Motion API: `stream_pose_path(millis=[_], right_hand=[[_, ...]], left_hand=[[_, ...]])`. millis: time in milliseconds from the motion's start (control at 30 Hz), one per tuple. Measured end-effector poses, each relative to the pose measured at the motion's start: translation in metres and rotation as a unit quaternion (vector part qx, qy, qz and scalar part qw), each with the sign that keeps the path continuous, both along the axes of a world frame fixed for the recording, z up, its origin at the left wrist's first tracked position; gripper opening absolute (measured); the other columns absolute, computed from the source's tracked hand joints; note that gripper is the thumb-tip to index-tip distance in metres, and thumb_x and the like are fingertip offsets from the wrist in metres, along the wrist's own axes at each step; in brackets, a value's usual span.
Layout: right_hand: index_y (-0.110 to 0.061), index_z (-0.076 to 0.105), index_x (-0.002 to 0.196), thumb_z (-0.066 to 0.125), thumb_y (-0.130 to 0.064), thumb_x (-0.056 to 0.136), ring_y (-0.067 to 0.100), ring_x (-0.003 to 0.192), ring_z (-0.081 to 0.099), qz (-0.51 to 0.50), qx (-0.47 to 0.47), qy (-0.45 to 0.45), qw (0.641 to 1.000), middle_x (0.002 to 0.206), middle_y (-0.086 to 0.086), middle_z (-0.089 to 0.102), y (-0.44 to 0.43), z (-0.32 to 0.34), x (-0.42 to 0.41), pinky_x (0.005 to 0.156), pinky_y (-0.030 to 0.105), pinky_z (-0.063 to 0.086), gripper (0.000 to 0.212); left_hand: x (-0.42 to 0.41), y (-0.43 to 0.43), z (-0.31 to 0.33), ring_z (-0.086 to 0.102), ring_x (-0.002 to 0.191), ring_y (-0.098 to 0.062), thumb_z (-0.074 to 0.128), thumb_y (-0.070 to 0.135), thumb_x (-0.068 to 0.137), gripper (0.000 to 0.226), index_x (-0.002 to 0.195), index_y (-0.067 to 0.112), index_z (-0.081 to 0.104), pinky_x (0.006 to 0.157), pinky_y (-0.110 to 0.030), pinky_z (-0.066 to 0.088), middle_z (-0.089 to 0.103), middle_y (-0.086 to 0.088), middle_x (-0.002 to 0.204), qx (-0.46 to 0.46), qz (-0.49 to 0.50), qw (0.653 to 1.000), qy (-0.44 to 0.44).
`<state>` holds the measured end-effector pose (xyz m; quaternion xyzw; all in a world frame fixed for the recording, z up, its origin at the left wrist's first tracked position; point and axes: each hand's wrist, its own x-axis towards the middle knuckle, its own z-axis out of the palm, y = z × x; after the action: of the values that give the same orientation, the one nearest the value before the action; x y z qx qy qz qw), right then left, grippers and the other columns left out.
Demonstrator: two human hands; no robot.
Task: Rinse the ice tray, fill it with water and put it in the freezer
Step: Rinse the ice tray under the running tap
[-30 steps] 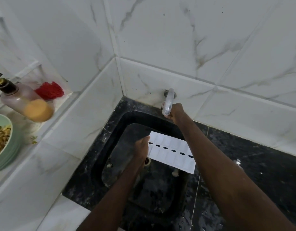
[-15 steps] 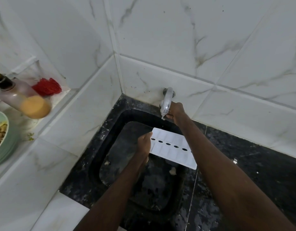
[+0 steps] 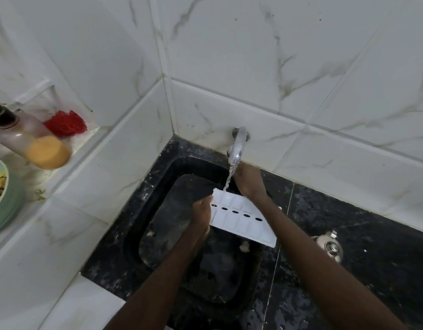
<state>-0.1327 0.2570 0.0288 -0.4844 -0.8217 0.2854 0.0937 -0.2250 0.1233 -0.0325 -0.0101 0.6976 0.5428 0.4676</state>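
Observation:
A white ice tray (image 3: 243,217) with a row of dark holes down its middle hangs over the black sink (image 3: 158,186). My left hand (image 3: 202,211) grips its left end. A thin stream of water (image 3: 228,179) falls from the chrome tap (image 3: 236,148) onto the tray's far left corner. My right hand (image 3: 247,181) sits just under and behind the tap, fingers curled and hidden behind the tray's far edge; what it grips cannot be made out.
On the white ledge to the left stand a bottle of orange liquid (image 3: 32,141), a red scrubber (image 3: 65,123) and a green bowl of food (image 3: 1,194). A small metal object (image 3: 329,245) lies on the black counter at right. Tiled walls enclose the corner.
Water now runs from the tap onto the tray, where none ran before. My right hand has dropped slightly below the spout. The tray has risen closer to the tap.

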Motion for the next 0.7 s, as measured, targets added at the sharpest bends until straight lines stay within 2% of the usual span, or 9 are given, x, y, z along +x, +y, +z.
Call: stream_pose_path(millis=[67, 167, 233, 300, 367, 467, 600, 633, 700], right_hand=[[-0.016, 0.06, 0.073, 0.053, -0.011, 0.094, 0.027, 0.082, 0.063, 0.087, -0.005, -0.022, 0.996, 0.088, 0.007, 0.066, -0.016, -0.016, 0.013, 0.075, 0.037, 0.048, 0.023], [-0.017, 0.072, 0.093, 0.051, -0.018, 0.096, 0.025, 0.1, 0.063, 0.176, -0.016, -0.078, 0.981, 0.111, 0.008, 0.067, -0.038, -0.037, 0.029, 0.09, 0.039, 0.052, 0.021], [-0.018, 0.075, 0.105, 0.046, -0.027, 0.094, 0.026, 0.109, 0.064, 0.19, -0.016, -0.107, 0.976, 0.12, 0.007, 0.069, -0.044, -0.05, 0.038, 0.095, 0.043, 0.053, 0.032], [-0.017, 0.075, 0.104, 0.041, -0.031, 0.093, 0.028, 0.109, 0.065, 0.206, -0.012, -0.118, 0.971, 0.118, 0.007, 0.07, -0.046, -0.056, 0.044, 0.093, 0.043, 0.053, 0.038], [-0.015, 0.076, 0.103, 0.044, -0.031, 0.096, 0.029, 0.111, 0.064, 0.242, -0.001, -0.105, 0.965, 0.117, 0.008, 0.071, -0.047, -0.057, 0.047, 0.095, 0.042, 0.051, 0.037], [-0.014, 0.074, 0.122, 0.051, -0.034, 0.102, 0.029, 0.126, 0.057, 0.271, 0.011, -0.089, 0.958, 0.135, 0.009, 0.066, -0.048, -0.052, 0.045, 0.109, 0.04, 0.043, 0.036], [-0.034, 0.069, 0.131, 0.028, -0.063, 0.098, 0.031, 0.142, 0.036, 0.237, 0.041, -0.089, 0.967, 0.157, 0.006, 0.044, -0.06, -0.048, 0.036, 0.115, 0.048, 0.033, 0.06], [-0.037, 0.069, 0.13, 0.025, -0.064, 0.098, 0.03, 0.145, 0.033, 0.241, 0.052, -0.078, 0.966, 0.159, 0.005, 0.04, -0.063, -0.048, 0.035, 0.115, 0.049, 0.031, 0.061], [-0.038, 0.068, 0.13, 0.024, -0.062, 0.1, 0.029, 0.15, 0.027, 0.251, 0.091, -0.081, 0.96, 0.163, 0.005, 0.034, -0.062, -0.046, 0.037, 0.118, 0.052, 0.027, 0.058]], left_hand=[[0.0, -0.007, -0.008, 0.065, 0.101, -0.03, 0.059, 0.012, 0.103, 0.03, 0.119, -0.012, 0.067, 0.082, -0.037, 0.05, 0.069, -0.021, 0.114, -0.025, -0.015, 1.0, 0.001], [0.001, -0.024, -0.026, 0.068, 0.111, -0.038, 0.059, 0.028, 0.103, 0.04, 0.123, -0.005, 0.067, 0.093, -0.046, 0.056, 0.069, -0.023, 0.125, -0.059, -0.085, 0.994, -0.033], [0.001, -0.033, -0.036, 0.07, 0.099, -0.035, 0.056, 0.033, 0.102, 0.043, 0.123, -0.003, 0.067, 0.08, -0.04, 0.058, 0.07, -0.021, 0.121, -0.053, -0.124, 0.988, -0.075], [0.002, -0.036, -0.033, 0.066, 0.081, -0.025, 0.053, 0.022, 0.104, 0.031, 0.119, -0.002, 0.065, 0.065, -0.033, 0.052, 0.068, -0.02, 0.112, -0.063, -0.096, 0.99, -0.08], [0.002, -0.032, -0.036, 0.063, 0.076, -0.021, 0.055, 0.018, 0.105, 0.029, 0.119, -0.004, 0.066, 0.064, -0.03, 0.05, 0.068, -0.02, 0.109, -0.069, -0.074, 0.993, -0.057], [0.002, -0.02, -0.03, 0.063, 0.075, -0.021, 0.055, 0.02, 0.106, 0.034, 0.12, -0.008, 0.067, 0.061, -0.03, 0.049, 0.068, -0.018, 0.107, -0.062, -0.068, 0.995, -0.037], [0.002, -0.005, -0.022, 0.068, 0.103, -0.033, 0.056, 0.024, 0.106, 0.037, 0.118, -0.008, 0.069, 0.074, -0.028, 0.05, 0.071, -0.021, 0.116, -0.027, -0.057, 0.998, 0.015], [0.002, -0.003, -0.02, 0.068, 0.104, -0.032, 0.057, 0.023, 0.106, 0.036, 0.117, -0.009, 0.07, 0.075, -0.024, 0.051, 0.072, -0.022, 0.115, -0.012, -0.059, 0.998, 0.026], [-0.003, 0.0, -0.016, 0.065, 0.099, -0.026, 0.057, 0.02, 0.106, 0.034, 0.117, -0.009, 0.07, 0.065, -0.009, 0.049, 0.071, -0.015, 0.108, 0.009, -0.054, 0.997, 0.047]])
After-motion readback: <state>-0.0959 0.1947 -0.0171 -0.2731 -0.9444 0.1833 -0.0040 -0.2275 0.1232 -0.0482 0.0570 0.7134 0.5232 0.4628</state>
